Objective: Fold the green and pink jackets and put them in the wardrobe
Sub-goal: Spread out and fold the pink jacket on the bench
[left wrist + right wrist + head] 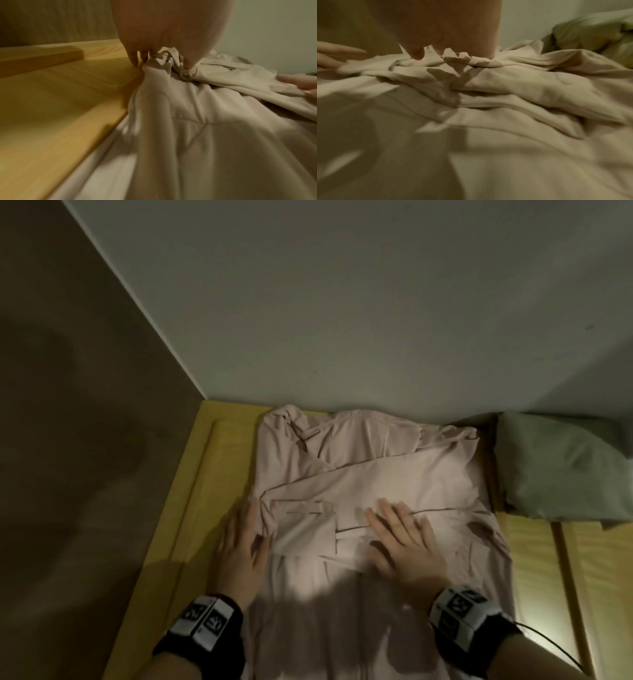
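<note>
The pink jacket (376, 474) lies spread on a yellow wooden surface (205, 491), with a sleeve folded across its front. My left hand (243, 542) is at the jacket's left edge. In the left wrist view, the thumb and fingers of that hand (163, 27) pinch a bunched fold of the pink fabric (164, 59). My right hand (400, 535) lies flat with fingers spread and presses on the middle of the jacket (505, 94). The green jacket (561, 470) sits in a bundle at the back right against the wall, and it also shows in the right wrist view (590, 29).
A white wall (376, 302) rises right behind the jackets, and a brown panel (68, 405) closes off the left side. Bare yellow wood (555, 577) shows to the right of the pink jacket and in a strip along its left.
</note>
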{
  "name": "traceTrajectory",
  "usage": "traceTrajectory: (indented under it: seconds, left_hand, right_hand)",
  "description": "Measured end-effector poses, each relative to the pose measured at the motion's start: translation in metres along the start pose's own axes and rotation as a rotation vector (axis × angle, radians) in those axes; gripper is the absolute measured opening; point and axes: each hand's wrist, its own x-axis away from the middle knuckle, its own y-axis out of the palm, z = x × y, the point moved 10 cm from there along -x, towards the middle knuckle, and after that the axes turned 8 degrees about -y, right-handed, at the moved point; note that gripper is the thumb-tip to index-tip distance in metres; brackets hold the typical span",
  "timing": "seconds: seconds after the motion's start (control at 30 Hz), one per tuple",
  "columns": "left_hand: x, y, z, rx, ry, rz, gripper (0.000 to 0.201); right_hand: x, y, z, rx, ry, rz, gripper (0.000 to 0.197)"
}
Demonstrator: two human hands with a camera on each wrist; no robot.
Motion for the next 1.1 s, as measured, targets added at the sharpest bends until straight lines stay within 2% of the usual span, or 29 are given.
traceTrajectory:
  seconds: [0.13,0.23,0.3,0.4,0.53,0.67,0.77,0.87,1.0,1.03,1.1]
  left_hand:
    - [0.028,0.000,-0.019,0.203,-0.149,0.033,0.071]
    - [0.046,0.006,-0.043,0.108,-0.294,-0.013,0.074]
    - [0.059,0.008,-0.056,-0.003,-0.330,-0.030,0.066]
    - [0.076,0.005,-0.067,-0.011,-0.325,0.007,0.048]
    - [0.092,0.000,-0.079,0.081,-0.367,0.056,0.033]
    - [0.103,0.001,-0.081,0.112,-0.360,0.018,0.018]
    - [0.107,0.007,-0.076,0.082,-0.312,-0.035,0.016]
    - [0.114,0.017,-0.074,0.136,-0.275,-0.110,0.024]
    - [0.127,0.038,-0.073,-0.003,-0.223,-0.244,0.060]
    - [0.130,0.037,-0.073,-0.063,-0.211,-0.235,0.061]
    - [0.131,0.029,-0.074,-0.163,-0.184,-0.147,0.047]
  right_hand:
    - [-0.003,0.005,-0.046,-0.042,-0.121,0.054,0.060]
    - [-0.003,0.008,-0.077,-0.080,-0.217,0.045,0.060]
    - [0.000,0.005,-0.097,-0.062,-0.275,0.059,0.063]
    - [-0.002,0.010,-0.116,-0.027,-0.314,0.060,0.056]
    - [-0.008,0.032,-0.112,0.015,-0.245,0.006,0.051]
    - [-0.009,0.015,-0.123,-0.007,-0.210,0.073,0.047]
    - [-0.016,0.005,-0.140,0.047,-0.225,0.051,0.047]
    - [-0.024,0.000,-0.169,0.042,-0.295,0.015,0.051]
    - [-0.039,0.000,-0.210,0.063,-0.383,-0.011,0.049]
    - [-0.044,0.003,-0.216,0.062,-0.384,-0.030,0.049]
    - [-0.052,0.009,-0.227,0.070,-0.394,-0.055,0.050]
